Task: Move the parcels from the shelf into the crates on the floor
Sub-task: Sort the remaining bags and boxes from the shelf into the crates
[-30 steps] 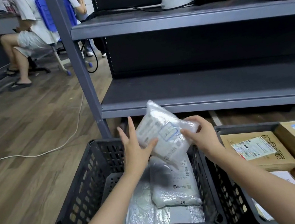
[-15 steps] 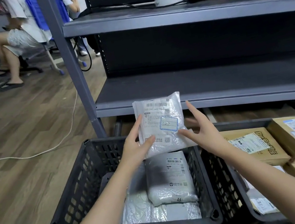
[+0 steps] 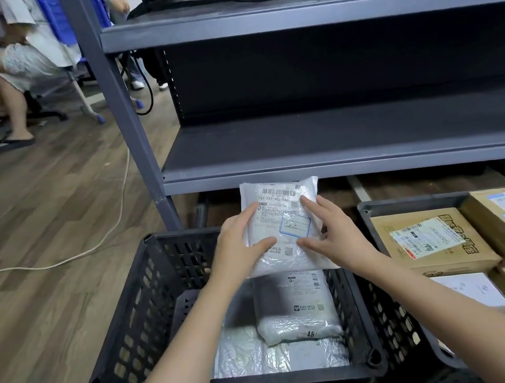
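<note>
A white plastic mailer parcel (image 3: 282,216) with a barcode label hangs upright over the far end of the black left crate (image 3: 137,313). My left hand (image 3: 238,251) grips its left edge, thumb on the front. My right hand (image 3: 337,237) touches its right side with spread, straight fingers. Below it in the crate lie another white mailer (image 3: 296,312) and a silver bag (image 3: 243,355). The grey lower shelf (image 3: 334,129) behind holds no parcels in view.
A second crate (image 3: 379,208) on the right holds several cardboard boxes (image 3: 428,238). The shelf's grey post (image 3: 119,113) stands just beyond the left crate. A white cable (image 3: 109,230) runs across the wood floor. A person sits on a chair (image 3: 16,64) at the far left.
The parcel turned from tilted to upright with its label facing me and came lower toward the crate. My right hand opened from gripping its edge to touching it with spread fingers.
</note>
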The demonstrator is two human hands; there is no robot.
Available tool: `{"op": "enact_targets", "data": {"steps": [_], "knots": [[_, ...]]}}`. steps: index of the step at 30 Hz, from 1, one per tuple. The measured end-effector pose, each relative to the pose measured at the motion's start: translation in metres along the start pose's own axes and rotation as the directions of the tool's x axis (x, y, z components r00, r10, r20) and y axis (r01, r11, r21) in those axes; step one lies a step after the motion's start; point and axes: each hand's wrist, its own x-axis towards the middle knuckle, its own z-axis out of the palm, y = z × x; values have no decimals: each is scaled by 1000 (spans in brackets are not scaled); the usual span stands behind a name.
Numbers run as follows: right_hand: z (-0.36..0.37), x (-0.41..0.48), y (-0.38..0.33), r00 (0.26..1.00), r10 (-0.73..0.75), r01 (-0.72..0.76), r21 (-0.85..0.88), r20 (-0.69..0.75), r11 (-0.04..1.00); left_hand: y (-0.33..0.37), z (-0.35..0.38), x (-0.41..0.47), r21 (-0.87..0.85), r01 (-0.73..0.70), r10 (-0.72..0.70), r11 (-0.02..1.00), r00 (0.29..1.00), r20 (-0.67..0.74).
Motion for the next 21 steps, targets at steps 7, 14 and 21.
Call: {"op": "enact_targets", "data": {"steps": [7,14,21], "knots": [[45,-2,38,930,257,-187,-263,262,946,-47,38,1,317,144,-239,937,928,286],[96,2,81,842,420,-345,-259,338,902,-92,76,12,468,129,-351,874,835,424],[105,29,103,810,499,-366,-399,309,841,-103,115,38,506,63,-275,861,892,358]]}}
